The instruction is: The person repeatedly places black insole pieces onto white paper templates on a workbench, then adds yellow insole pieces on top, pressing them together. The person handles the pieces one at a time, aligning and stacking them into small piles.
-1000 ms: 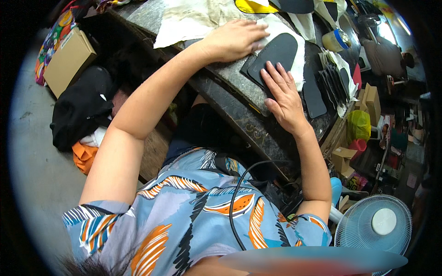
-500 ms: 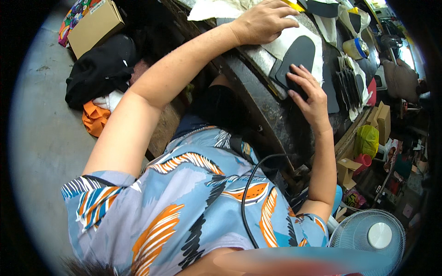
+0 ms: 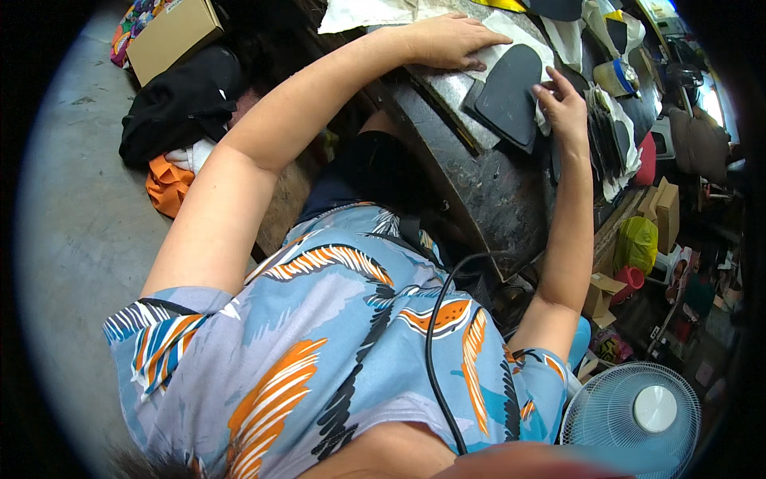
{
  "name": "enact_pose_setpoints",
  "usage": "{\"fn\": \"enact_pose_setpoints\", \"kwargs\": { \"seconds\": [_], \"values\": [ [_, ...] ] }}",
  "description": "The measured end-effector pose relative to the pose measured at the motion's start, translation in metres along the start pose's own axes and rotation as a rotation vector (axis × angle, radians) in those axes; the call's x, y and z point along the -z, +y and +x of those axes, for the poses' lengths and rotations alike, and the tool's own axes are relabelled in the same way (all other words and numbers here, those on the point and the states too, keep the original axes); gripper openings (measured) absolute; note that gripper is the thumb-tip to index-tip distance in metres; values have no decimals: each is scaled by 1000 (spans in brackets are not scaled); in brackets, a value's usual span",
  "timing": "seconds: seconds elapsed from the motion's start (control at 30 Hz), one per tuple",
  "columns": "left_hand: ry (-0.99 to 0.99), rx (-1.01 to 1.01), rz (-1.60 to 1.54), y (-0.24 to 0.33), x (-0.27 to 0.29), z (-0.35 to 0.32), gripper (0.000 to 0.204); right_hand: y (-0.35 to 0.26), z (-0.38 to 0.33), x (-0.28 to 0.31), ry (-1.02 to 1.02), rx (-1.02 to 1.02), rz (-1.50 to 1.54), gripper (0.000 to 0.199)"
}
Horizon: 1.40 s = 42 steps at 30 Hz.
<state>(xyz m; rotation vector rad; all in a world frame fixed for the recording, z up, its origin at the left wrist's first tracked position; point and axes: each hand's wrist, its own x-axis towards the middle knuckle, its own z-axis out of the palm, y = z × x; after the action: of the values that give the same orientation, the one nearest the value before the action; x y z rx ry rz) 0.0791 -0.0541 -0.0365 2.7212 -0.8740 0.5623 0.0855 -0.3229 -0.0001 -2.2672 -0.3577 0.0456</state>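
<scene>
We pressed our left hand (image 3: 447,40) flat on the pale sheet (image 3: 511,36), right hand (image 3: 565,108) fingertips steadying the dark sole-shaped piece (image 3: 511,96), best kept aligned.

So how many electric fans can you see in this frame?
1. A white fan with a round grille stands at the lower right, on the floor beside the person's right elbow. Clutter along the right edge could hide others.

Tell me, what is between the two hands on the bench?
In the head view, a dark sole-shaped piece lies between the left hand and the right hand, on pale sheet.
</scene>
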Motion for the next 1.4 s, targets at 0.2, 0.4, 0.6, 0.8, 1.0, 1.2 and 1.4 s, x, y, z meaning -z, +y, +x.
{"fn": "enact_pose_setpoints", "kwargs": {
  "seconds": [0.2, 0.4, 0.6, 0.8, 1.0, 1.2, 1.4],
  "values": [
    [333, -34, 232, 6, 40, 2, 46, -5, -3, 1, -53, -1, -82, 64],
    [11, 60, -49, 9, 13, -2, 43, -8, 1, -2, -48, -139, 83, 52],
    [31, 47, -19, 12, -1, 3, 43, -42, -20, 0, 29, 40, 339, 18],
    [10, 36, 26, 12, -1, 0, 39, -105, -104, 26, 19, 443, 98, 24],
    [21, 53, 68, 10, -7, 2, 38, -122, -133, 35, -41, 685, 448, 38],
    [59, 134, -140, 6, -6, 5, 37, -88, -48, 29, 172, 57, 510, 37],
    [45, 78, -127, 6, -4, 3, 38, -25, -7, 5, 25, -71, 739, 38]
  ]
}}
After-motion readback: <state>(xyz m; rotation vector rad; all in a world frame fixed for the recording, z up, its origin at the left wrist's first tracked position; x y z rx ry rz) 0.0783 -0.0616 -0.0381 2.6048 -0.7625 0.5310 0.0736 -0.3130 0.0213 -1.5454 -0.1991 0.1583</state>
